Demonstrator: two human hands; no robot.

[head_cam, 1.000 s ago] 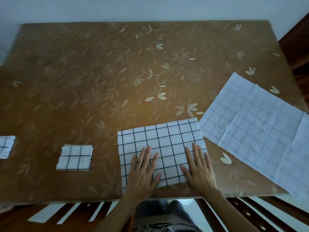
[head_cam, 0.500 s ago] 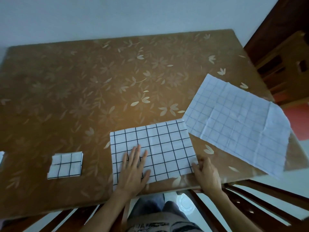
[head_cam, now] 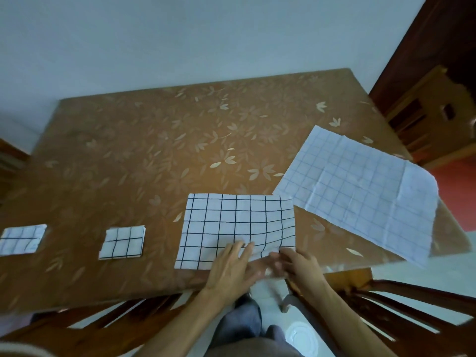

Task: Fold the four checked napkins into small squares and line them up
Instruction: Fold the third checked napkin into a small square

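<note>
Napkin (head_cam: 237,228) three is mid-fold: left hand (head_cam: 229,269) presses flat beside right hand (head_cam: 300,265), which pinches the near corner, needing a lift toward the far edge.

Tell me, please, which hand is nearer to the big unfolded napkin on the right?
Right. The right hand is nearer the unfolded napkin, just below-left of it; the left hand lies farther left.
</note>
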